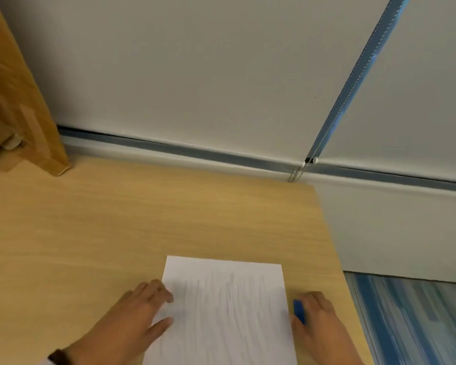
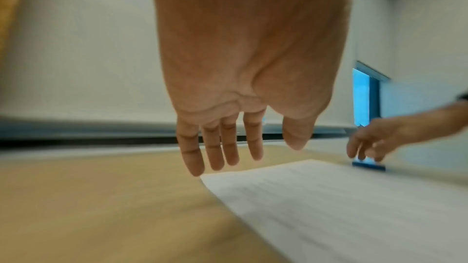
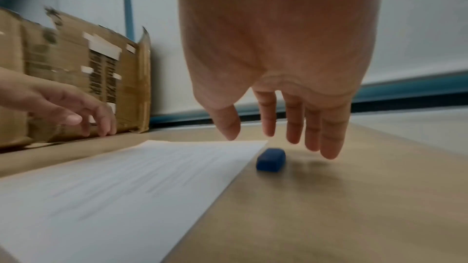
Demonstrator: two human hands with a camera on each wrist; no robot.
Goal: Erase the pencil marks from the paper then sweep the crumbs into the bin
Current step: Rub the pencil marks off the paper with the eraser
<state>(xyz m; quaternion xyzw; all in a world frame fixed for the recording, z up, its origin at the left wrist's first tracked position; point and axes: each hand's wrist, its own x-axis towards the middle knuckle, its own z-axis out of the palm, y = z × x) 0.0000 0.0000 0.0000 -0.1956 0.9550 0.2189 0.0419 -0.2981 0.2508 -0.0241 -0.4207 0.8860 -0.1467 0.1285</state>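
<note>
On the wooden desk point(image 1: 169, 219), paper point(image 1: 221, 312) lies flat near the front edge, grey pencil marks point(image 1: 232, 293) all over it, nothing erased as far as I can tell. Blue eraser point(image 3: 271, 159) sits on the desk just beside the paper's right edge. Step in hand, my read: reach for the eraser. Right hand point(image 3: 278, 67) is above it, fingers spread and straight, holding nothing. Left hand point(image 1: 140, 309) also loose and empty, at the paper's left edge, thumb over the sheet; whether it's pressing down, can't tell.

Next move calls for pinching the eraser by its long sides, left hand pinning the sheet so it doesn't slide or crease.

View differences: right wrist view shows a clear gap between fingertips and eraser; head view makes them look touching. Right wrist view also shows the cardboard box point(image 3: 76, 79) face on. No bin or crumbs in any view
</note>
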